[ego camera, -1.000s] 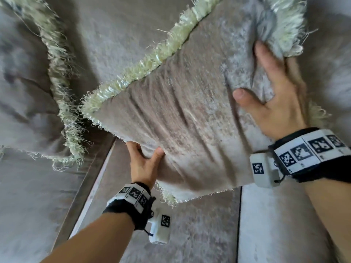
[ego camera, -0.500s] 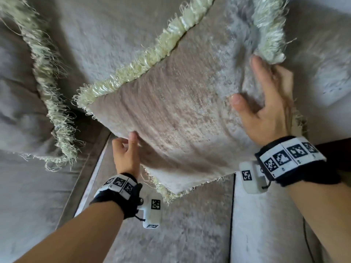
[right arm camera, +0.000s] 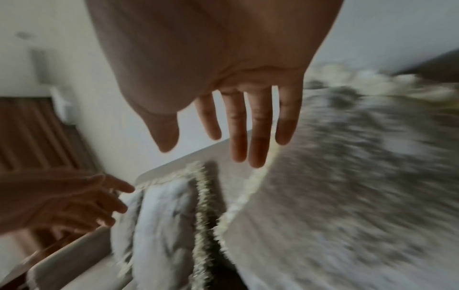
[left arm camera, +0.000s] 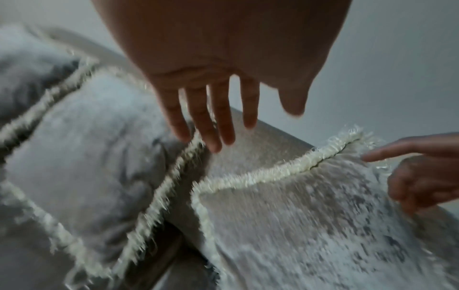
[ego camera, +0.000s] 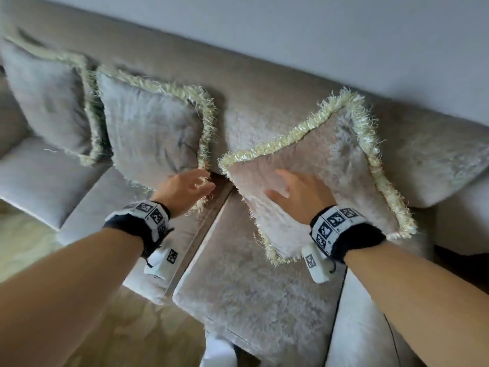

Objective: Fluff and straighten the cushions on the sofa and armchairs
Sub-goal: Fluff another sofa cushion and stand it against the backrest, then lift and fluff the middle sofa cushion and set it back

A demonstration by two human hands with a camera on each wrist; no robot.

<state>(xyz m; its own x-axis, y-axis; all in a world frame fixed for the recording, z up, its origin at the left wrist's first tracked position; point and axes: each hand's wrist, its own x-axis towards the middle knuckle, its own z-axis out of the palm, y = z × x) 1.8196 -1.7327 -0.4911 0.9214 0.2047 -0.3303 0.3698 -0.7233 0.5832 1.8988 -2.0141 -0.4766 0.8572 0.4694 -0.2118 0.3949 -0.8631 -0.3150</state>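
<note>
Three grey cushions with pale fringe lean against the sofa back (ego camera: 251,107). The right cushion (ego camera: 317,165) stands tilted on a corner. My right hand (ego camera: 288,186) is spread flat over its face, fingers straight; I cannot tell whether it touches. My left hand (ego camera: 194,185) is open beside the lower right corner of the middle cushion (ego camera: 150,128), at its fringe. The left cushion (ego camera: 45,102) stands further left. In the left wrist view, the left hand (left arm camera: 211,125) hangs with straight fingers above the middle cushion (left arm camera: 87,157). In the right wrist view, the right hand (right arm camera: 236,137) shows straight fingers over the right cushion (right arm camera: 347,196).
Grey seat cushions (ego camera: 251,287) lie below the hands, split by seams. A big loose back cushion (ego camera: 436,160) sits at the right end. A pale wall (ego camera: 344,35) runs behind the sofa and beige floor (ego camera: 26,247) shows at lower left. Dark wooden furniture (right arm camera: 32,127) stands beyond.
Both hands held the right cushion up close before. Now it leans on the sofa back, both hands have let go, and the left hand has moved toward the middle cushion.
</note>
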